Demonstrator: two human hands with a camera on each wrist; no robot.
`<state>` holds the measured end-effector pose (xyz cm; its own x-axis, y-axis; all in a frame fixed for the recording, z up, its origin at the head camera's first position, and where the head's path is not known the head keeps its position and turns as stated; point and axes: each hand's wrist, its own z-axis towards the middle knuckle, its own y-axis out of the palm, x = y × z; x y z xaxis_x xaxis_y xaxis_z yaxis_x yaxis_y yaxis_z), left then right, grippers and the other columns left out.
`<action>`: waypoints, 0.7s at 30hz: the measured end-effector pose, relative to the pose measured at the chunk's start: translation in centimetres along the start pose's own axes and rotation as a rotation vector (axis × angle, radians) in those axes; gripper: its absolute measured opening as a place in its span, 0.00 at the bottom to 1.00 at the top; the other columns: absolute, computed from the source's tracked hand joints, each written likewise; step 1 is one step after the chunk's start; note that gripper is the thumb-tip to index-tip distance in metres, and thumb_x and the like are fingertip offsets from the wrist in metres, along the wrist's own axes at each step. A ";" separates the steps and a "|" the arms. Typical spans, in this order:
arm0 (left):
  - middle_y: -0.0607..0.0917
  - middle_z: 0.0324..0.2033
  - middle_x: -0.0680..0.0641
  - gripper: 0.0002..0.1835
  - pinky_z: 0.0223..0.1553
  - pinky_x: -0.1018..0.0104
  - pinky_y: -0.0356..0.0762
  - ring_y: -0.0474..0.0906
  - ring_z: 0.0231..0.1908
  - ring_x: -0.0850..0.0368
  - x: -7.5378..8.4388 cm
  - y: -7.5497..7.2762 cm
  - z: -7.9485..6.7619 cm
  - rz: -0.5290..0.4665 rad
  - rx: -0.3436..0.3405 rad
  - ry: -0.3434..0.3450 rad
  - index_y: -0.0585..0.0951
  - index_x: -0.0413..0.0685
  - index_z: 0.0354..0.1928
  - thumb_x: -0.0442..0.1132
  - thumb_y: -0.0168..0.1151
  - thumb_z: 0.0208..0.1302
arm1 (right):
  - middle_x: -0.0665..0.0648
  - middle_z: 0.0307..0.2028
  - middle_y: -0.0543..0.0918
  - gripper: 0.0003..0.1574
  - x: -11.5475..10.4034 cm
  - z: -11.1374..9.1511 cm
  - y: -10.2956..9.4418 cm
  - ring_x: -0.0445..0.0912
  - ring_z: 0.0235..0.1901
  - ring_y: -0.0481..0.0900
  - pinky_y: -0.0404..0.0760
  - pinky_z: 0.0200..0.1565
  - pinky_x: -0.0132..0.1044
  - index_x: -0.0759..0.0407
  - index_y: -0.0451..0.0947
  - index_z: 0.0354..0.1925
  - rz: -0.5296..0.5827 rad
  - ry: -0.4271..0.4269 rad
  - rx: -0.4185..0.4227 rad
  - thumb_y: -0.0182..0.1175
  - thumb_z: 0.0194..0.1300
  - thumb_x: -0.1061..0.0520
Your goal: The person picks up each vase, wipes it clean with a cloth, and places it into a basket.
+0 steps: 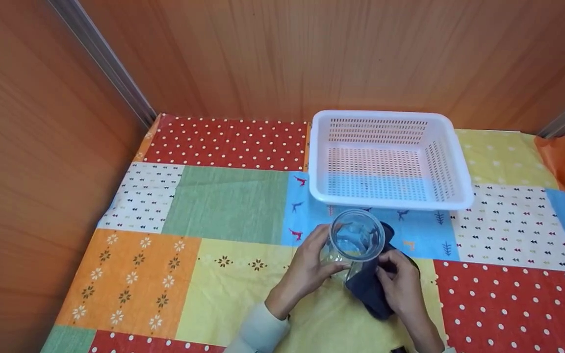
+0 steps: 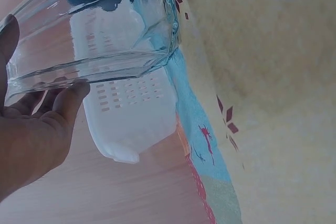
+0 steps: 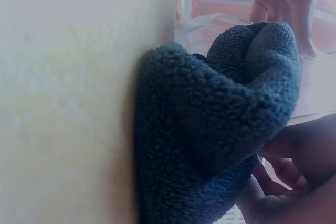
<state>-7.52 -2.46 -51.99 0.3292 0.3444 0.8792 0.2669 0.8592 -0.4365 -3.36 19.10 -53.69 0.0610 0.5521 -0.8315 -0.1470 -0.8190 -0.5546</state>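
Note:
A clear glass jar [image 1: 356, 238] with a wide round mouth stands just in front of the white basket. My left hand [image 1: 307, 267] grips it from the left, thumb on the near side and fingers round the far side. In the left wrist view the glass jar [image 2: 100, 40] shows its faceted wall between thumb and fingers. My right hand [image 1: 402, 282] pinches a dark fluffy cloth [image 1: 368, 289] against the jar's right side. Folded and bunched, the cloth [image 3: 210, 108] fills the middle of the right wrist view and hangs down to the tablecloth.
Behind the jar sits a white plastic basket [image 1: 317, 162] with slotted walls. A patchwork tablecloth [image 1: 233, 201] covers the table. Wooden panels [image 1: 282, 59] rise at the back and left. A small dark object [image 1: 398, 349] shows at the bottom edge near the right wrist.

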 end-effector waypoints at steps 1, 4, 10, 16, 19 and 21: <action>0.79 0.66 0.45 0.43 0.69 0.52 0.74 0.75 0.66 0.54 0.0 0.0 0.0 0.000 0.002 0.002 0.72 0.51 0.76 0.35 0.80 0.59 | 0.60 0.41 0.83 0.13 0.0 0.0 0.0 0.53 0.46 0.82 0.89 0.45 0.40 0.65 0.81 0.36 -0.004 0.007 -0.001 0.65 0.62 0.79; 0.79 0.66 0.47 0.43 0.69 0.52 0.74 0.75 0.66 0.54 0.0 0.0 0.0 0.005 0.007 0.014 0.72 0.51 0.75 0.35 0.80 0.59 | 0.61 0.42 0.83 0.11 -0.3 0.0 -0.1 0.54 0.48 0.83 0.89 0.48 0.45 0.65 0.81 0.38 -0.004 0.033 -0.013 0.64 0.64 0.78; 0.79 0.65 0.44 0.42 0.68 0.52 0.75 0.76 0.65 0.54 -0.2 0.1 -0.1 -0.005 0.015 0.029 0.73 0.48 0.74 0.35 0.80 0.58 | 0.61 0.44 0.84 0.12 -2.0 -0.2 -0.7 0.53 0.48 0.85 0.89 0.50 0.46 0.66 0.83 0.40 0.052 0.010 -0.003 0.63 0.65 0.79; 0.79 0.65 0.43 0.43 0.67 0.52 0.76 0.76 0.66 0.53 -0.4 0.0 -0.2 0.002 0.024 0.055 0.73 0.47 0.74 0.34 0.81 0.57 | 0.56 0.41 0.82 0.13 -3.7 -0.3 -1.4 0.47 0.47 0.83 0.87 0.51 0.44 0.64 0.84 0.38 0.106 -0.078 0.047 0.64 0.63 0.79; 0.79 0.65 0.43 0.42 0.68 0.51 0.76 0.76 0.66 0.52 -0.3 0.0 -0.2 0.005 0.024 0.065 0.73 0.46 0.74 0.35 0.81 0.57 | 0.56 0.42 0.81 0.13 -3.7 -0.3 -1.4 0.44 0.48 0.82 0.86 0.52 0.47 0.64 0.84 0.39 0.112 -0.083 0.055 0.65 0.64 0.79; 0.79 0.65 0.43 0.42 0.68 0.51 0.75 0.76 0.66 0.52 -0.3 0.0 -0.1 0.008 0.025 0.072 0.73 0.46 0.74 0.35 0.81 0.57 | 0.57 0.42 0.82 0.13 -3.5 -0.3 -1.3 0.42 0.48 0.82 0.85 0.53 0.47 0.64 0.84 0.39 0.119 -0.083 0.059 0.65 0.64 0.79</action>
<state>-7.53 -2.63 -52.24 0.3953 0.3238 0.8596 0.2417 0.8662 -0.4374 -3.05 18.21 -50.05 -0.0417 0.4647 -0.8845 -0.2058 -0.8703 -0.4475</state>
